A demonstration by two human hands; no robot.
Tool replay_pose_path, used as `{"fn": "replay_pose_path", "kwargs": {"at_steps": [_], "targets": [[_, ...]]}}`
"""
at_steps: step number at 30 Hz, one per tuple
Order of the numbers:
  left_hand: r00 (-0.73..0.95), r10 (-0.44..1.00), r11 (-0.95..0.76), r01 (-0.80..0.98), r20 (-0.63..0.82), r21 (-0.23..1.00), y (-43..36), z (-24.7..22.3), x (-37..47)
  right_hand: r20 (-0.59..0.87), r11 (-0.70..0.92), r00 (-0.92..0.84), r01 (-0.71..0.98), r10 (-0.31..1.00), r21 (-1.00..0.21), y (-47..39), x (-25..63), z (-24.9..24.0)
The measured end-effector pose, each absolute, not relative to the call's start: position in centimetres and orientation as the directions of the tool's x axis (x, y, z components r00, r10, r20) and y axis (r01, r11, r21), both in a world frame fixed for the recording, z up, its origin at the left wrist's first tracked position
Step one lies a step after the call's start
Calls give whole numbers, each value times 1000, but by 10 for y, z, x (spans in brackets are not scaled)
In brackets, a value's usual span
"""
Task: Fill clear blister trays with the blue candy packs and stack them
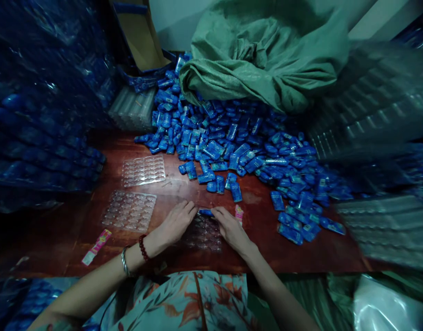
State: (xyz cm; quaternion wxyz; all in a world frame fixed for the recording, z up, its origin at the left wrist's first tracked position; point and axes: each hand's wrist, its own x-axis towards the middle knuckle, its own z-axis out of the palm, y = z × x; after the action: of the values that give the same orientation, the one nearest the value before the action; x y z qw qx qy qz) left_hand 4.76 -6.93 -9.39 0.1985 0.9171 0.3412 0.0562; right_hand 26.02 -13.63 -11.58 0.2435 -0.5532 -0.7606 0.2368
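Observation:
A clear plastic tray with moulded hollows [202,235] lies on the red-brown table in front of me. At its far edge sits a small blue packet [206,212], between my two hands. My right hand [228,226] has its fingertips closed on the right end of that packet. My left hand [175,223] rests at the tray's upper left corner with its fingers together; whatever is under its fingertips is hidden. Two more clear trays, one nearer [129,210] and one farther [144,170], lie flat to the left.
A heap of blue packets [214,147] spreads behind my hands and to the right, under a green sack [266,64]. Stacked clear trays [387,230] stand right, filled blue stacks [35,147] left. A pink strip [96,247] lies at the left front, an open box [139,41] behind.

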Motion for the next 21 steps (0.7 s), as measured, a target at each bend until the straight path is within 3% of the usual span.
{"fn": "replay_pose_path", "kwargs": {"at_steps": [12,16,21], "targets": [[781,619,-715,607,-89,347,-61,-84,58,-135,384,-428,885,894,-265,-113,246,-77],[803,579,-751,592,-140,291,-59,-88,63,-145,390,-427,892,892,-227,-110,237,-66],[797,595,-734,591,-102,335,-57,-97,55,-99,374,-410,889,907,-264,-110,233,-61]]}}
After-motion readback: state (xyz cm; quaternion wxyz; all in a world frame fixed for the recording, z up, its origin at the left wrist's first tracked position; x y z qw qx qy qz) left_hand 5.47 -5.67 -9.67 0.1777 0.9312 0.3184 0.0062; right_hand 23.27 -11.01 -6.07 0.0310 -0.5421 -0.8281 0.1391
